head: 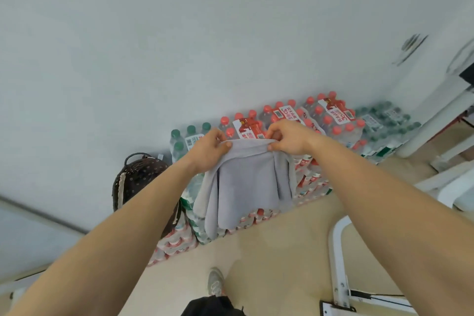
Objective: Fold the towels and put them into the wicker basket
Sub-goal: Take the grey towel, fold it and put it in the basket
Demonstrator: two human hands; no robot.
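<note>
1. Locate the soft grey fabric towel (246,187) in mid-air in front of the body, hanging free from its upper edge and well clear of the beige floor (269,251). Not resting on any bench.
2. Note the layering: draped in at least two overlapping layers, with side flaps hanging left and right of the middle panel. Judge the folding as partly done, not finished.
3. Read the long axis as running downward from the held edge. Read the held edge itself as roughly level.
4. Check the grip of the left hand (210,147): pinching the left end of the upper edge, thumb on the near face, fingers curled over behind.
5. Check the grip of the right hand (287,137): pinching the right end of the same edge in the same manner, thumb tip on the near face. Treat both grips as clamped on cloth, near each other, with only a short span of edge between.
6. Find the dark brown woven wicker basket with a loop handle (138,179) down and to the left of the towel, beside the bottle packs and partly hidden behind the left forearm. Count the left hand as the nearer one. Cannot tell what lies inside.
7. Expect delivery to call for a move down and leftward once the fold is complete.
8. Keep the hanging hem clear of the shrink-wrapped packs of red-capped water bottles (320,115) and of green-capped water bottles (191,131) directly behind the towel.
</note>
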